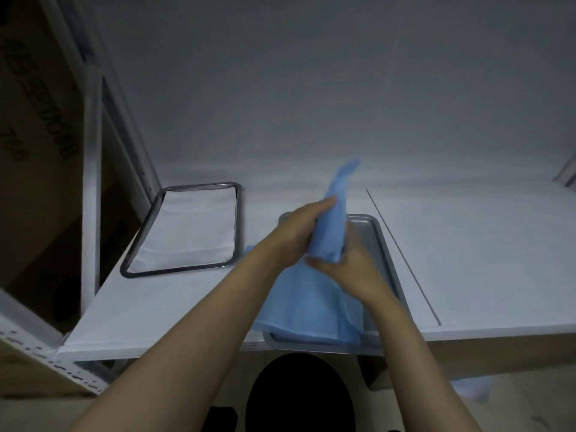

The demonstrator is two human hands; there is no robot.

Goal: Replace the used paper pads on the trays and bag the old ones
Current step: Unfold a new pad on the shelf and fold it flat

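Note:
A blue paper pad (333,226) is bunched up and lifted above a metal tray (378,244) at the front of the white shelf. My left hand (299,227) grips the upper part of the bunched pad. My right hand (346,266) grips it lower down. The rest of the pad (305,310) hangs down and drapes over the tray's near half. A second metal tray (131,269) to the left holds a flat white pad (190,229).
A white shelf surface (467,244) stretches to the right, with a thin seam across it. A white metal rack upright (92,182) and a cardboard box (34,120) stand on the left. A black round bag opening (299,394) lies below the shelf edge.

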